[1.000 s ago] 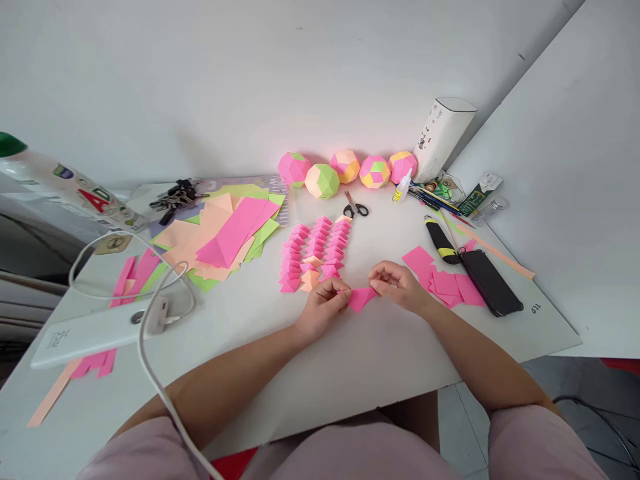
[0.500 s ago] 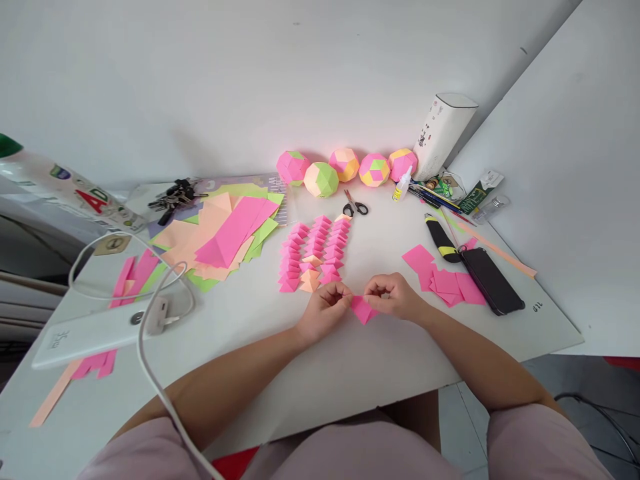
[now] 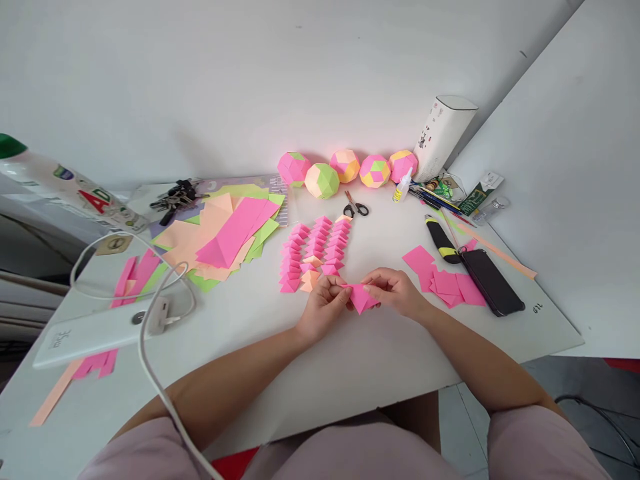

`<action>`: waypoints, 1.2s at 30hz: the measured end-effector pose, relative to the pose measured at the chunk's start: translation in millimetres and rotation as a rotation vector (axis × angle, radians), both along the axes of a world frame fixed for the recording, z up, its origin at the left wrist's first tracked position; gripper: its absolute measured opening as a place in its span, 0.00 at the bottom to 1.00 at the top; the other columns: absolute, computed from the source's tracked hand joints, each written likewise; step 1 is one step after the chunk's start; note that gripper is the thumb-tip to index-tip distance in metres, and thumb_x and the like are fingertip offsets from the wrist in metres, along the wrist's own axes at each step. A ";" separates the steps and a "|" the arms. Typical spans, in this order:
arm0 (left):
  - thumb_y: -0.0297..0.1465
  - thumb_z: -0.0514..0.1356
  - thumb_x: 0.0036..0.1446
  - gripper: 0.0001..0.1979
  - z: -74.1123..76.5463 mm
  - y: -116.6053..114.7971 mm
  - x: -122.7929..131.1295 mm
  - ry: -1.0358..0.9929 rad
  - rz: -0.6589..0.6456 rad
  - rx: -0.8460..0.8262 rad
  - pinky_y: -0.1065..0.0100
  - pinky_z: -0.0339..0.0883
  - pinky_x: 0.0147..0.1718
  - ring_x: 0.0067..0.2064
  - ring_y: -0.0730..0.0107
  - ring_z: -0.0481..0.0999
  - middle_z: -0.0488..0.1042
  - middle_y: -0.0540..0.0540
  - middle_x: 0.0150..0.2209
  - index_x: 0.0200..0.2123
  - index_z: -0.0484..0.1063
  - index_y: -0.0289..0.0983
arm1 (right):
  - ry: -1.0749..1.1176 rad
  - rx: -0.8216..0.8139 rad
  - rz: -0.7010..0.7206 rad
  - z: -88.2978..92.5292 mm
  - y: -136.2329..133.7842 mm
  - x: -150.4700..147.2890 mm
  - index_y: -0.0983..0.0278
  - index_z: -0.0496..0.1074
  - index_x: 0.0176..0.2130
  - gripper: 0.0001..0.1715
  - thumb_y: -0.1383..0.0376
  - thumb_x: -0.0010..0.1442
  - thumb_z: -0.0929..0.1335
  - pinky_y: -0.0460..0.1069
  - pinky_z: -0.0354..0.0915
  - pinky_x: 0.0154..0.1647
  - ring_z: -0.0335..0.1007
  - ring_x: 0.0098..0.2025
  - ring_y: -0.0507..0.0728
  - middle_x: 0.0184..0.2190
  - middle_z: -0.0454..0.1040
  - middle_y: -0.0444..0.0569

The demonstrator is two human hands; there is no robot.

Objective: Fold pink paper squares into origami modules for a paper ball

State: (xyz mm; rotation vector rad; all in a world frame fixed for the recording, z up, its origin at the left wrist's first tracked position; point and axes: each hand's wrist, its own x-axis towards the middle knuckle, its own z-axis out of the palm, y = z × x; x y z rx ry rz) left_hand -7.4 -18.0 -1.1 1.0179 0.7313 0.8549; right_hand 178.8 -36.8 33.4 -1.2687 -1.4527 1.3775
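Observation:
Between my hands is a folded pink piece of paper (image 3: 362, 299), its point turned toward me. My left hand (image 3: 326, 308) pinches its left corner, thumb on top. My right hand (image 3: 391, 292) grips its right side, also with the thumb on top and fingers partly hidden behind. Just beyond my left hand stand three rows of folded paper units (image 3: 313, 250), mostly pink with a few peach ones. Flat pink paper squares (image 3: 447, 283) lie to the right of my right hand.
Black-handled scissors (image 3: 355, 208), a glue bottle (image 3: 403, 186) and several paper balls (image 3: 322, 181) sit at the back. On the right are a black phone (image 3: 493, 281) and a box cutter (image 3: 442, 239). Coloured sheets (image 3: 235, 233), a power bank (image 3: 95, 333) and its white cable (image 3: 145, 360) occupy the left.
Both hands have lifted the pink paper slightly away from me and tilted it. My left thumb now lies over its corner, and my fingers have moved further behind it.

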 end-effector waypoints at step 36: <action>0.36 0.64 0.52 0.16 -1.4 -0.9 -1.8 -0.071 -0.100 -0.002 0.63 0.71 0.39 0.41 0.64 0.78 0.78 0.45 0.37 0.44 0.70 0.38 | 0.032 0.058 -0.003 -5.8 2.6 0.8 0.66 0.78 0.34 0.12 0.60 0.52 0.72 0.46 0.70 0.27 0.70 0.25 0.50 0.26 0.76 0.47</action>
